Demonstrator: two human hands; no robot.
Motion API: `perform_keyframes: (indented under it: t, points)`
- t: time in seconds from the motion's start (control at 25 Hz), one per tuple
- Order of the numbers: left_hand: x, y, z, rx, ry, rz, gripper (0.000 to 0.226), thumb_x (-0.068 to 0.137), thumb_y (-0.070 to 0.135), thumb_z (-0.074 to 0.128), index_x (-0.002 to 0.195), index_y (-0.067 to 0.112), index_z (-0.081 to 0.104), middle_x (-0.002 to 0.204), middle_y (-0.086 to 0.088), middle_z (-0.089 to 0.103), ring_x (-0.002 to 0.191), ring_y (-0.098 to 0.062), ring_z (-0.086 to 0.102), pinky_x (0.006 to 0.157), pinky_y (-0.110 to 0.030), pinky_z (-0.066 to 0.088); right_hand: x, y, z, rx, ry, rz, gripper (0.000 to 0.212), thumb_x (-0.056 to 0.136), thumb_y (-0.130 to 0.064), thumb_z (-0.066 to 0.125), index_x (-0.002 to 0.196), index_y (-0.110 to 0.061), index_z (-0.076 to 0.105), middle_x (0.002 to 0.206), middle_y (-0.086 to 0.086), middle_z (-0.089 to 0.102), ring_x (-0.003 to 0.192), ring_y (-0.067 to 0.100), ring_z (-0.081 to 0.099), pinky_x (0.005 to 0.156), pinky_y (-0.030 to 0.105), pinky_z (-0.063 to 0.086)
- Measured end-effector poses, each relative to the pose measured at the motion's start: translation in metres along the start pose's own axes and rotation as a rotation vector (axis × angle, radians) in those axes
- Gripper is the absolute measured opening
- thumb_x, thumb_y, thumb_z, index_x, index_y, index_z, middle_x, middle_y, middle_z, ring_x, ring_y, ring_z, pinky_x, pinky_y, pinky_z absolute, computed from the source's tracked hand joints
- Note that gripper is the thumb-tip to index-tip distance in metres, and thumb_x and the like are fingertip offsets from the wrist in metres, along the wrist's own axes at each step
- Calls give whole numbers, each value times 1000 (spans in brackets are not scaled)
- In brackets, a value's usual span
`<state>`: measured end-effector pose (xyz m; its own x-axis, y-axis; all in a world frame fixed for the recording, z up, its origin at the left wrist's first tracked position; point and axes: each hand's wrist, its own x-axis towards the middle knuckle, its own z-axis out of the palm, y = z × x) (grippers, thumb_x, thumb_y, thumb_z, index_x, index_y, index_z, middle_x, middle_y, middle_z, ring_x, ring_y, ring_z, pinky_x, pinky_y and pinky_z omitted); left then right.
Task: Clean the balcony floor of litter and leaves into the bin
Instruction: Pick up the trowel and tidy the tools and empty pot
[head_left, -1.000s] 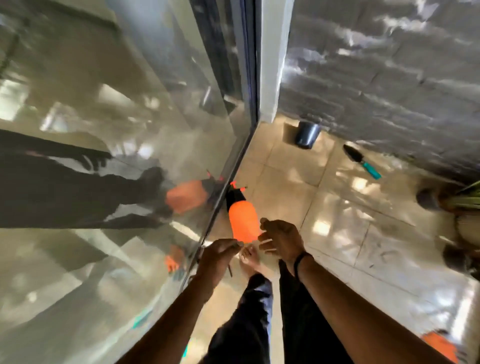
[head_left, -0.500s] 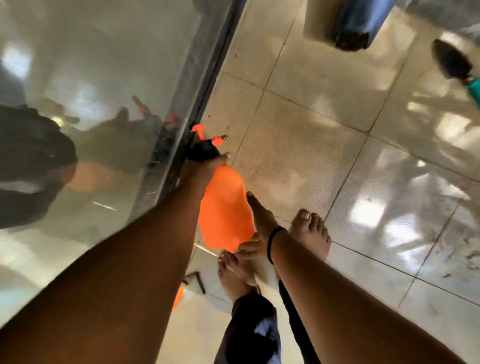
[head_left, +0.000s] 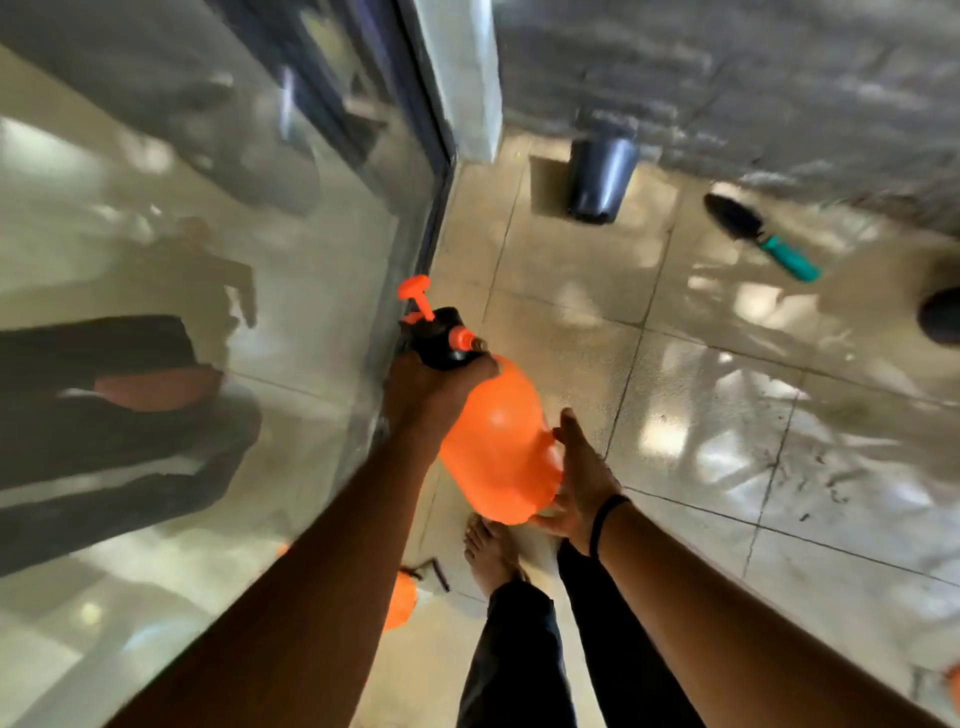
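Tiled floor (head_left: 675, 395); sprayer (head_left: 493, 441) btwn both hands.

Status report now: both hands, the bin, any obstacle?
Left hand grips orange sprayer at its neck; right hand supports its base. Bin upright by far wall. Trowel lies on floor.

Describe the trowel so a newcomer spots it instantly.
Start at the grey stone wall on the far side. Below it, right of the dark bin, the trowel lies flat on the tiles. Only it has a black blade and teal handle.
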<state>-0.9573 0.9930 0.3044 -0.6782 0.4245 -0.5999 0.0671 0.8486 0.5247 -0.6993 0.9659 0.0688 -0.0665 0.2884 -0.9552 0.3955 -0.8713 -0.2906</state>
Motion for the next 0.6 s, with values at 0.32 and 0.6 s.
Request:
perform_keyframes:
  t: [0.32, 0.6]
  points:
    - [-241, 192, -180, -114, -109, 412, 47, 67, 15, 85, 110, 20, 66, 96, 6, 70, 92, -15, 68, 84, -29, 55, -555, -313, -8, 87, -30, -530, 51, 99, -61, 39, 125, -25, 63, 116, 4, 66, 99, 21, 64, 79, 34, 50]
    - [-373, 273, -210, -257, -477, 850, 54, 74, -10, 78, 124, 2, 59, 97, 4, 65, 84, 5, 64, 77, -18, 50, -750, -285, -48, -57, 383, -1071, 25, 88, -39, 69, 90, -15, 75, 88, 2, 73, 81, 13, 68, 75, 43, 58]
